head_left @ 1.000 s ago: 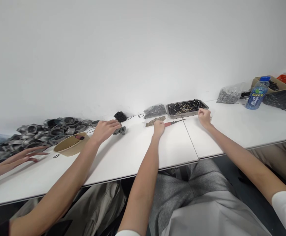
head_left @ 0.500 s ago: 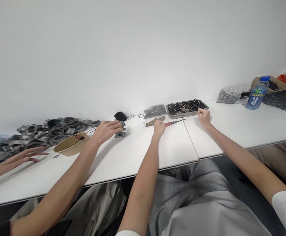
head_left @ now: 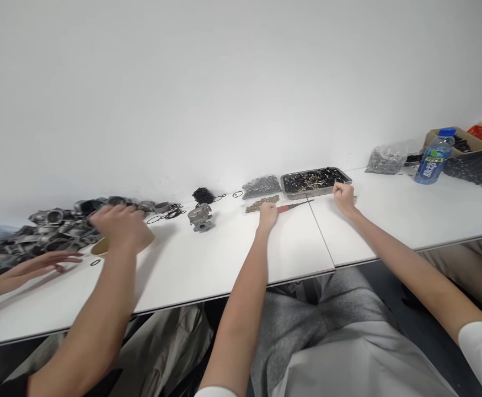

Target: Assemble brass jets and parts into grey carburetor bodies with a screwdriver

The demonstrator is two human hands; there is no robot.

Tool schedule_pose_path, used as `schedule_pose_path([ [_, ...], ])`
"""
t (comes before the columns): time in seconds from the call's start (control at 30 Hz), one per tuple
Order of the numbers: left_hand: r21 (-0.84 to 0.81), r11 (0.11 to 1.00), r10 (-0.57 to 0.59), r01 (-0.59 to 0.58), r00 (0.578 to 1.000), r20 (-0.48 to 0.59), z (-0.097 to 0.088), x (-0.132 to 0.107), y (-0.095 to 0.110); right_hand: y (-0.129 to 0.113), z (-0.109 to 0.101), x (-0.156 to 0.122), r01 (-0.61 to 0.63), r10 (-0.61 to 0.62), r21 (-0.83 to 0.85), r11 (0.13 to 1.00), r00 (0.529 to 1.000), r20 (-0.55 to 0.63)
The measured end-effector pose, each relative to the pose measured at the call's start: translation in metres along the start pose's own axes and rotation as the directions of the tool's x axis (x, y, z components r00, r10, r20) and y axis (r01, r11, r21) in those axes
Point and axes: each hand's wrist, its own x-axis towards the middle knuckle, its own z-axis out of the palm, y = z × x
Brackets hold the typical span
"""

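Observation:
My left hand (head_left: pixel 268 215) is closed in a fist on the table, around the handle end of a red-handled screwdriver (head_left: pixel 283 209). Its dark shank points right, towards the table seam. Just behind that fist lies a clear bag of small brass-coloured parts (head_left: pixel 261 204). My right hand (head_left: pixel 344 197) is also a closed fist, at the front right corner of a metal tray (head_left: pixel 306 194) of black and brass-coloured pieces. Whatever may be inside my right fist is hidden. Left of my hands stands a grey metal casting (head_left: pixel 200 218), untouched.
A co-worker's blurred hand (head_left: pixel 121 226) is over a tan bowl (head_left: pixel 145 238); their other hand (head_left: pixel 53 262) rests further left. Grey castings (head_left: pixel 54 218) are heaped behind. Black rings (head_left: pixel 175 211) lie near the wall. A blue-capped bottle (head_left: pixel 432 161) stands right, near a bag of grey parts (head_left: pixel 387 160).
The co-worker's hand has let go of the grey casting and moved left over the tan bowl. The casting stays standing on the table. Both my hands have kept still.

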Motion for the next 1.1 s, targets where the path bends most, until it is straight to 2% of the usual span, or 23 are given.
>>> schedule_pose_path([
  [0.33, 0.26, 0.963, 0.061, -0.066, 0.998, 0.029, 0.003, -0.002, -0.004, 0.001, 0.001, -0.001, -0.012, 0.013, -0.039, 0.999, 0.999, 0.038],
  [0.53, 0.398, 0.908, 0.153, -0.133, 0.988, -0.02, -0.003, -0.001, 0.009, 0.001, 0.009, -0.011, -0.014, 0.023, -0.055, 0.998, 0.988, 0.155],
  [0.67, 0.509, 0.85, 0.185, -0.135, 0.982, -0.047, -0.023, -0.002, 0.024, 0.0, 0.011, -0.014, -0.027, 0.038, -0.061, 0.998, 0.98, 0.194],
  [0.77, 0.626, 0.771, 0.176, -0.12, 0.984, -0.028, -0.041, -0.002, 0.035, -0.001, 0.011, -0.014, -0.042, 0.055, -0.067, 0.997, 0.978, 0.203],
  [0.93, 0.822, 0.568, 0.128, -0.045, 0.991, -0.034, -0.074, 0.006, 0.051, -0.001, 0.014, -0.014, -0.067, 0.084, -0.073, 0.995, 0.965, 0.247],
  [1.1, 0.928, 0.369, 0.082, 0.051, 0.993, -0.087, -0.114, 0.02, 0.068, -0.002, 0.016, -0.016, -0.094, 0.114, -0.079, 0.992, 0.949, 0.294],
])
